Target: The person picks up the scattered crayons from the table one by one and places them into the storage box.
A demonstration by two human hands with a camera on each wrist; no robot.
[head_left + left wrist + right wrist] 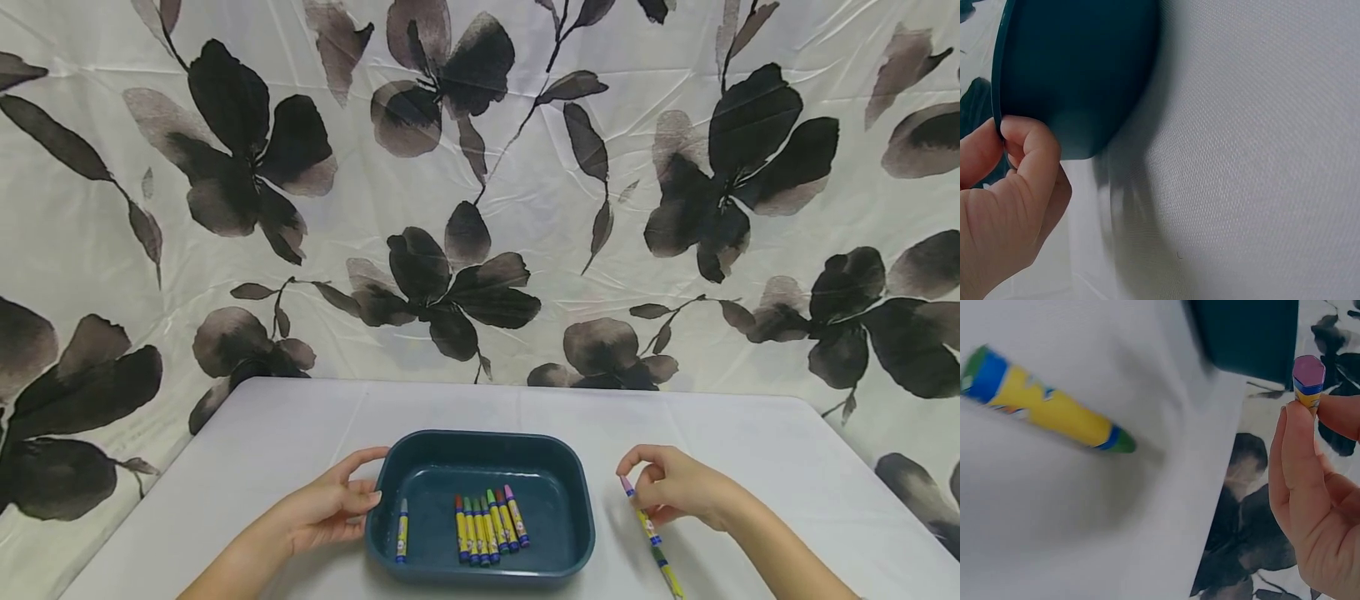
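My left hand (326, 504) pinches the rim of a dark teal tray (577, 500) at its left side; the left wrist view shows thumb and fingers (1032, 140) on that edge. Inside the tray lie several crayons (480, 533) side by side, with yellow and blue wrappers and red, green, brown and pink tips. Apart from them, a grey-tipped crayon (402, 533) lies near the left wall. To the right of the tray my right hand (678, 483) pinches a pink crayon (1307, 378) between thumb and fingers. A green crayon (1054, 403) is on the table close to that hand.
A white cloth (300, 433) covers the table under the tray. Behind the table's far edge hangs a white curtain (585, 275) printed with dark flowers.
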